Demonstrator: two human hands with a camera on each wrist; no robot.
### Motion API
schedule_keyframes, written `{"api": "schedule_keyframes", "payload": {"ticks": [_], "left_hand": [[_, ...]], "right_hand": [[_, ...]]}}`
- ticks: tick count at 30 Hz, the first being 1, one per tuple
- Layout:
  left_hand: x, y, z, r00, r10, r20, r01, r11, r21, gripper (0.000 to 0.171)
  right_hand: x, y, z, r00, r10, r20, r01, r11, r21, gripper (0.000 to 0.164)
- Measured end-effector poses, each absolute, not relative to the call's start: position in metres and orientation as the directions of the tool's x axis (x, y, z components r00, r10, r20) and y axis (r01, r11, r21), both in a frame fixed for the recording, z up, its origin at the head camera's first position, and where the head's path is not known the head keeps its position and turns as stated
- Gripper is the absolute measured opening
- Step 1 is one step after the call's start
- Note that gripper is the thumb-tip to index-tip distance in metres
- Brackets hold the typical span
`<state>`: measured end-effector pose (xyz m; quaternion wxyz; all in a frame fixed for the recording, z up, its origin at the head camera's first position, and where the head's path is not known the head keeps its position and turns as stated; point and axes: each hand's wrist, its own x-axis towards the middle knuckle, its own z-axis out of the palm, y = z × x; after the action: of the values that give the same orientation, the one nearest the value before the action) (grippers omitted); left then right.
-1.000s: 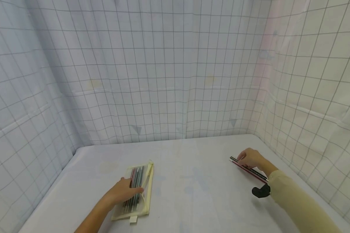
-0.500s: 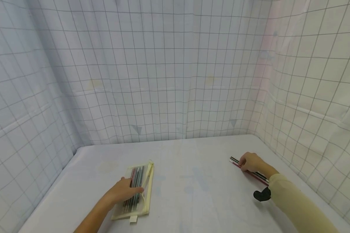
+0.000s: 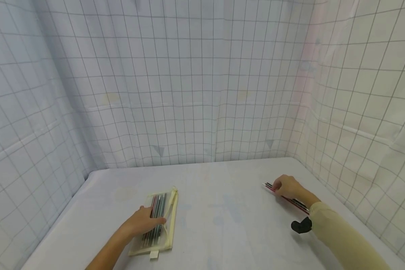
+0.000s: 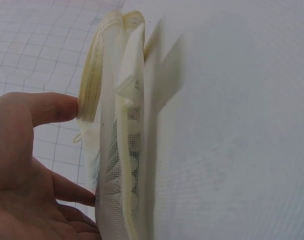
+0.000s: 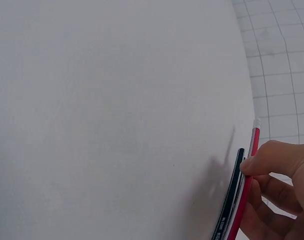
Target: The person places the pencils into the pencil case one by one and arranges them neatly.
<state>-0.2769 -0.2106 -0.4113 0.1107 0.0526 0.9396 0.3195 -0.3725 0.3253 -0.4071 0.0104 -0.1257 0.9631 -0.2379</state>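
Note:
At the left of the head view, a mesh zip pencil case with several dark and red pencils inside lies on the table. My left hand rests across it, fingers fairly straight. The left wrist view shows the thumb touching the cream zipper edge, with other fingertips against the mesh. Far to the right, my right hand pinches a red pencil with a white end between thumb and forefinger. Dark green-black pencils lie right beside it, partly hidden by the hand in the head view.
A white cloth covers the table. White grid-patterned curtains enclose the back and both sides. A black curved piece sticks out by the right wrist, below the cream sleeve.
My right hand has shifted from over the dark pencils to the red one, whose white end now sits slightly farther left. My left hand and the pencil case have stayed put.

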Motion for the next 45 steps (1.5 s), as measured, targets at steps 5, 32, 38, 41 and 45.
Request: {"api": "schedule_keyframes", "payload": {"ticks": [5,32,38,41,45], "left_hand": [[-0.277,-0.211,-0.411,-0.971,0.171,-0.169,0.032,0.789,0.614,0.092],[-0.276,-0.209,-0.413,-0.968,0.167,-0.186,0.012,0.774,0.633,0.089],[-0.275,-0.209,-0.41,-0.969,0.176,-0.176,0.026,0.775,0.632,0.087],[-0.275,-0.209,-0.409,-0.969,0.171,-0.18,0.018,0.772,0.635,0.088],[-0.275,-0.209,-0.409,-0.969,0.168,-0.183,0.014,0.772,0.635,0.088]], "right_hand": [[-0.375,0.318,-0.403,-0.97,-0.236,0.048,-0.229,0.841,-0.491,0.019],[-0.374,0.252,-0.403,-0.985,-0.155,-0.078,-0.035,0.614,-0.788,0.022],[-0.374,0.229,-0.403,-0.983,-0.157,-0.098,-0.007,0.563,-0.826,0.022],[-0.374,0.216,-0.402,-0.983,-0.148,-0.109,0.015,0.525,-0.851,0.021],[-0.374,0.2,-0.404,-0.982,-0.143,-0.124,0.04,0.485,-0.874,0.019]]}}
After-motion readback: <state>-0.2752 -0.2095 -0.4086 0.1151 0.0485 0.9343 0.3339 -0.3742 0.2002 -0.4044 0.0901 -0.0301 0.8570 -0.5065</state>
